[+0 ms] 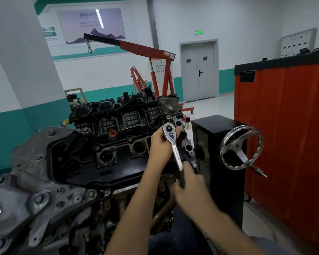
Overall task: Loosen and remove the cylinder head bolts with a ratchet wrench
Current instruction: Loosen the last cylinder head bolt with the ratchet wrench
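A chrome ratchet wrench (174, 146) stands over the right end of the black cylinder head cover (118, 159) of the engine. My left hand (161, 142) grips the ratchet's head from the left, fingers curled round it. My right hand (189, 183) holds the black handle end lower down. The socket and the bolt under the ratchet head are hidden by my left hand. Several small bolts (130, 139) show along the cover's edge.
A chrome handwheel (240, 147) on the black engine stand (221, 137) sits just right of my hands. A red tool cabinet (287, 129) stands at right. A red engine crane (151, 52) stands behind. The grey bell housing (26, 196) fills the lower left.
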### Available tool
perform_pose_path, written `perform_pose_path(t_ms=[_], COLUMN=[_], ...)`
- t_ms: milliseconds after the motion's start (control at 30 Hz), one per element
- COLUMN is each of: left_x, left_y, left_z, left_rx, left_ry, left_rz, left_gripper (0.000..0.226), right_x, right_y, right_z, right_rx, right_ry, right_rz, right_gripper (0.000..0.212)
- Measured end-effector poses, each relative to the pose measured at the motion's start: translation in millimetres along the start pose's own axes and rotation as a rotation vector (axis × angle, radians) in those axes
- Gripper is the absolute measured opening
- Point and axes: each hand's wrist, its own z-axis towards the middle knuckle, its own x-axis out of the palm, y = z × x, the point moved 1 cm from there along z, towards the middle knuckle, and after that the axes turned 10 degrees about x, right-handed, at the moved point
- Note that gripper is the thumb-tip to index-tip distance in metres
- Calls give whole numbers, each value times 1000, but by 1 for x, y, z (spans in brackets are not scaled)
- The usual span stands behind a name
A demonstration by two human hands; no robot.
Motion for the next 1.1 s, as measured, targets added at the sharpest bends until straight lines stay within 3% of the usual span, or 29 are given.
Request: perform_pose_path(t_ms=[67, 133, 233, 300, 367, 533, 667, 800, 1000, 1100], left_x=[-2, -1, -1, -5, -5, 11, 8, 3, 6, -3], left_y=[-5, -10, -15, -12, -8, -1, -1, -6, -13, -12], left_z=[4, 8, 8, 6, 3, -4, -2, 3, 10, 4], left_rx=[-7, 0, -3, -20, -30, -9, -19, -20, 24, 0], left_ry=[98, 164, 159, 87, 30, -11, 14, 66, 152, 119], left_rz=[54, 120, 132, 110, 118, 76, 21, 78, 190, 113], left_gripper=[45, 46, 31, 26, 28, 45, 44, 51, 30, 41], right_x=[-52, -107, -149, -145, -127, -39, 26, -8, -134, -132], right_y=[-16, -15, 14, 22, 9, -18, 2, -8, -7, 4], right_z=[18, 52, 95, 101, 85, 2, -11, -2, 72, 83], right_rx=[-113, -231, -408, -470, -404, -82, 58, -11, -301, -399], right_ry=[87, 121, 110, 50, -9, -4, -46, 47, 97, 17], right_rz=[-220, -601, -987, -992, -879, -55, 173, 47, -790, -904], right_gripper=[26, 27, 23, 23, 23, 15, 28, 27, 19, 16])
